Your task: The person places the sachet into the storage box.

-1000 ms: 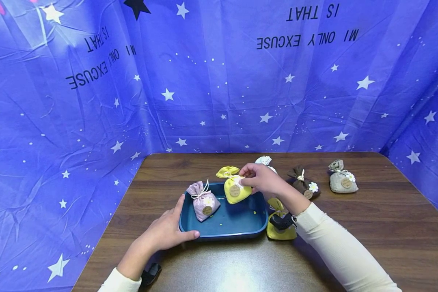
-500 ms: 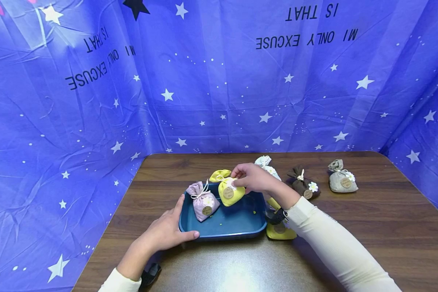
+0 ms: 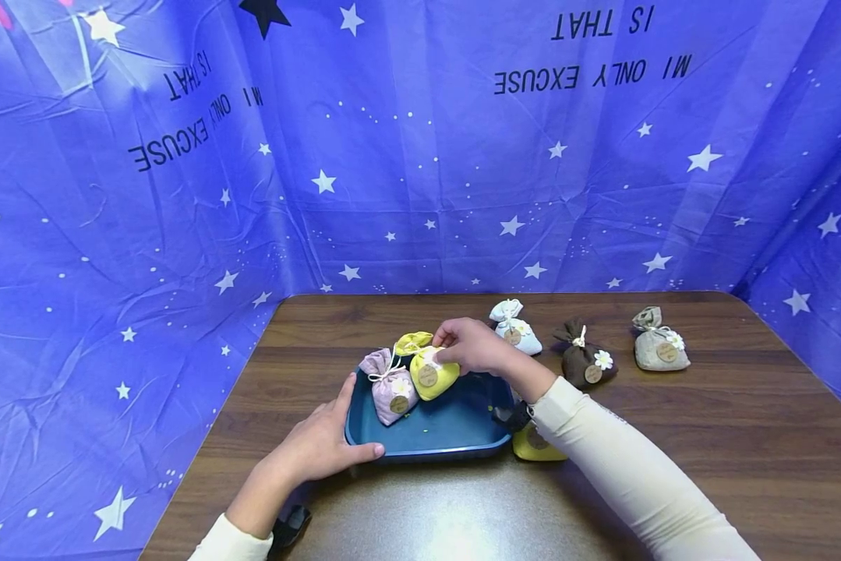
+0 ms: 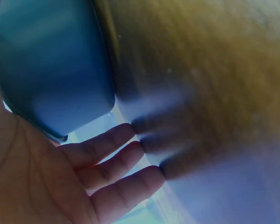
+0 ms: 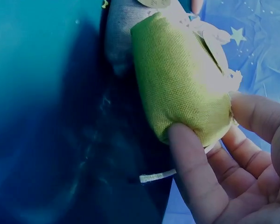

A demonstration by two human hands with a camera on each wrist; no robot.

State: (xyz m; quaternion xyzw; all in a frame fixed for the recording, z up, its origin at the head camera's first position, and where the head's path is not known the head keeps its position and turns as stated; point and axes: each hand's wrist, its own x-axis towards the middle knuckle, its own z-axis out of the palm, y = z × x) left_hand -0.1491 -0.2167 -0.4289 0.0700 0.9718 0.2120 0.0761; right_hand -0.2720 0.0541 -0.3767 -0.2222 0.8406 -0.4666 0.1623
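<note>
Placing seems the step in hand: the fingers of the right hand [image 3: 472, 345] pinch a plump, tied yellow bag [image 3: 437, 389] within the blue tray's outline [image 3: 455, 450], against a lilac bag [image 3: 386, 407]. Whether it rests cannot be told; lowering and releasing seem called for. The left hand [image 3: 318, 444] steadies the tray, fingers extended.

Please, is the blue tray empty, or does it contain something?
Not empty: a purple bag sits inside the tray; the right hand holds a yellow bag beside that bag.
</note>
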